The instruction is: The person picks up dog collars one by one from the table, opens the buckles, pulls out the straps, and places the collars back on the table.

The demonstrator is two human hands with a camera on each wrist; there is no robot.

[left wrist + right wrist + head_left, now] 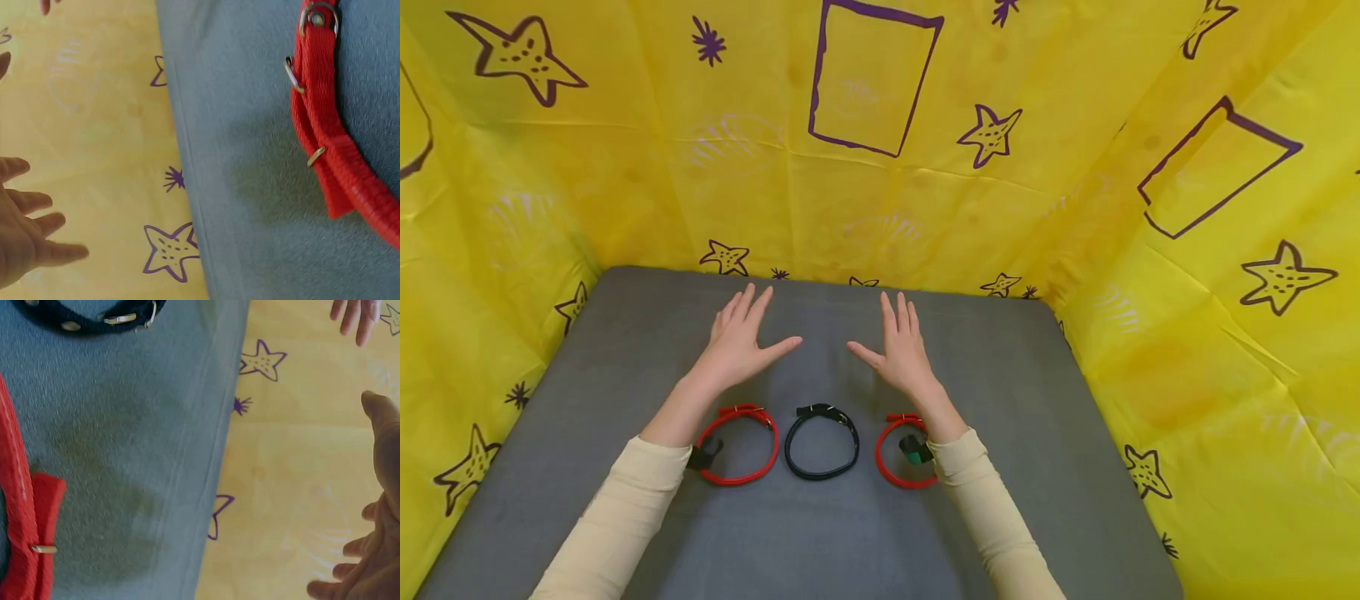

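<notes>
Both hands hover over the far half of a grey table, fingers spread and holding nothing. The left hand is beyond a red collar, partly covered by the left forearm. In the left wrist view this red collar shows metal rings and a buckle. My right hand is beyond a second red collar, which the right wrist partly hides. A black collar lies between the two red ones, buckled into a loop. All three rest flat on the cloth.
The grey table is bordered at the back and both sides by yellow cloth walls with purple stars and rectangles. Dark straps on the wrists hang near the red collars.
</notes>
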